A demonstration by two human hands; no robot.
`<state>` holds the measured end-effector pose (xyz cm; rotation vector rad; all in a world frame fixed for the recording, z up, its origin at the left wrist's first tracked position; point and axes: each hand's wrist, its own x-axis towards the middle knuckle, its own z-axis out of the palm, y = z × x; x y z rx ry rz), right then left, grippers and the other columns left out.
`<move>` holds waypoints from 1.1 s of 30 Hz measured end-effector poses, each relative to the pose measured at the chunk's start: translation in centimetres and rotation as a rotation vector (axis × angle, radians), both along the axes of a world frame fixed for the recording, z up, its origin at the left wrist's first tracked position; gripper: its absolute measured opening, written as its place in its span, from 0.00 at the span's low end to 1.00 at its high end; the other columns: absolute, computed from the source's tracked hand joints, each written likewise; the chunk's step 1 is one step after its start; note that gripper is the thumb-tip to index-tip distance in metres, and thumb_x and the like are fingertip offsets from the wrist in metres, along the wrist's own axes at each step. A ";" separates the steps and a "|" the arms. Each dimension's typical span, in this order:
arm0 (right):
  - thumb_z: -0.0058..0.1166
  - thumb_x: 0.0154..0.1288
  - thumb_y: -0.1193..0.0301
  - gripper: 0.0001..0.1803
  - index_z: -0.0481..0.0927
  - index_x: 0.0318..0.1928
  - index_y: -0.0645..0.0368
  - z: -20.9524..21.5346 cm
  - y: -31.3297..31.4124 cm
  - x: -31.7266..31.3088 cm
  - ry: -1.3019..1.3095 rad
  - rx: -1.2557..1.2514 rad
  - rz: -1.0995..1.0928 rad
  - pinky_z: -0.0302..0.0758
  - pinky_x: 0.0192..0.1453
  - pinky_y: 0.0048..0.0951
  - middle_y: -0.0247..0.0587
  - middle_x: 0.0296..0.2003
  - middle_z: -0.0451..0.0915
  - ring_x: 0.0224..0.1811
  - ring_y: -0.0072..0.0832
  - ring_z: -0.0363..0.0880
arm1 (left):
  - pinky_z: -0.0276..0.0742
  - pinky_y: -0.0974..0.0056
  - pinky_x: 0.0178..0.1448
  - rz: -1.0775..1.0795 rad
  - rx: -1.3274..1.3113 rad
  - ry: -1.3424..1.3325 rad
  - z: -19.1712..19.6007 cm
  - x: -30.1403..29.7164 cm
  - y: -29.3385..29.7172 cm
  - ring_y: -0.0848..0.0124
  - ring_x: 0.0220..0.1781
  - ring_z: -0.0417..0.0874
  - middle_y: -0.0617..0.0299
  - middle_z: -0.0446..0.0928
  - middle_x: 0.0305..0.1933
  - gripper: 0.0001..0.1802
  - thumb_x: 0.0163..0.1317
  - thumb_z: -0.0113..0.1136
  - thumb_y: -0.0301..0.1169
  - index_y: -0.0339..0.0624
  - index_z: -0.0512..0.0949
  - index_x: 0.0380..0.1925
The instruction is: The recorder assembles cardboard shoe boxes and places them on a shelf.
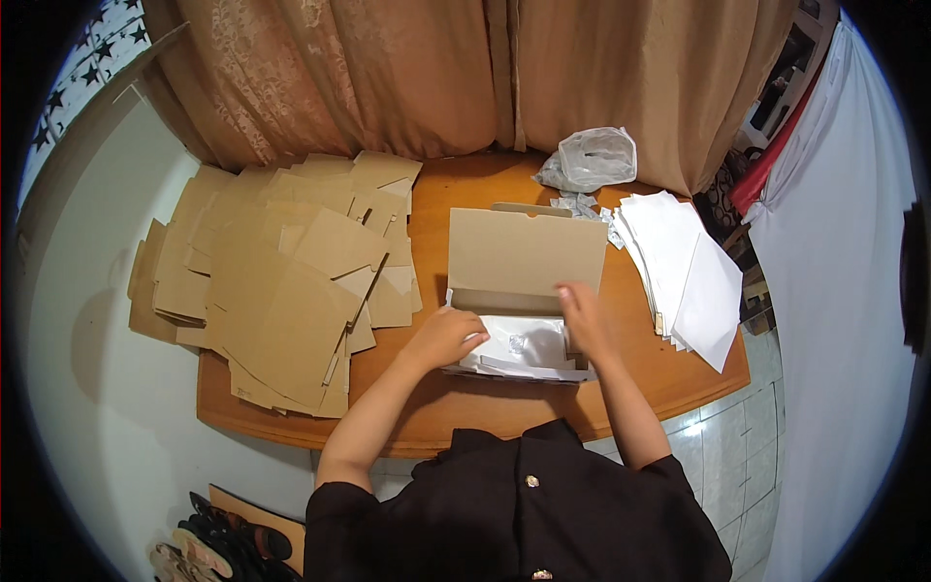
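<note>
An open cardboard box (529, 254) stands at the middle of the table, brown inside, its lid raised at the back. White paper (499, 341) lies inside, with a small clear sachet (518, 343) on top. My left hand (448, 336) is closed over the box's left side wall, fingertips curled inward over the paper. At the box's right side, my right hand (585, 318) is slightly blurred and partly spread, its fingertips in front of the raised lid's lower right part. Nothing shows in its fingers.
A big heap of flat brown cardboard pieces (281, 281) covers the wooden table's (407, 393) left side. White paper sheets (679, 262) are stacked at the right. Behind the box, a clear plastic bag (596, 160) stands near several small sachets (579, 205). Brown curtains (388, 78) hang behind.
</note>
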<state>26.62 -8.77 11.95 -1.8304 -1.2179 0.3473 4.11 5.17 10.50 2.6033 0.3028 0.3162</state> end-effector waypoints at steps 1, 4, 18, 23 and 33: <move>0.43 0.67 0.62 0.18 0.74 0.47 0.63 -0.2 0.2 1.3 -0.068 0.095 -0.102 0.65 0.56 0.40 0.50 0.46 0.75 0.50 0.43 0.72 | 0.68 0.59 0.51 0.084 -0.030 -0.095 1.0 -0.7 0.1 0.63 0.43 0.78 0.60 0.79 0.36 0.11 0.59 0.55 0.36 0.41 0.80 0.32; 0.44 0.66 0.61 0.24 0.66 0.57 0.65 -1.7 1.7 5.2 -0.023 0.237 -0.408 0.63 0.59 0.36 0.54 0.49 0.71 0.52 0.42 0.70 | 0.67 0.58 0.54 0.216 -0.051 -0.209 2.7 -2.2 -1.5 0.62 0.47 0.76 0.60 0.77 0.41 0.12 0.57 0.58 0.38 0.43 0.80 0.36; 0.49 0.66 0.60 0.14 0.76 0.39 0.58 1.2 0.7 5.1 0.662 0.342 -0.204 0.64 0.48 0.21 0.32 0.37 0.75 0.42 0.18 0.70 | 0.54 0.48 0.61 0.313 0.147 -0.120 -5.0 -2.4 -7.2 0.69 0.48 0.75 0.65 0.76 0.40 0.17 0.49 0.65 0.45 0.51 0.80 0.36; 0.61 0.56 0.68 0.09 0.78 0.30 0.61 0.0 -3.4 2.2 0.549 0.311 -0.121 0.68 0.46 0.24 0.34 0.32 0.78 0.39 0.21 0.73 | 0.51 0.51 0.61 0.416 0.320 -0.395 -7.1 -2.1 -7.7 0.66 0.49 0.73 0.63 0.73 0.43 0.22 0.46 0.67 0.46 0.51 0.75 0.40; 0.63 0.52 0.69 0.12 0.82 0.38 0.59 -2.6 -7.9 -1.4 -0.116 0.134 0.011 0.64 0.62 0.42 0.46 0.43 0.79 0.59 0.46 0.68 | 0.44 0.54 0.61 0.536 0.408 -0.376 -9.8 -4.3 -7.3 0.72 0.49 0.73 0.69 0.72 0.40 0.13 0.50 0.65 0.38 0.54 0.79 0.38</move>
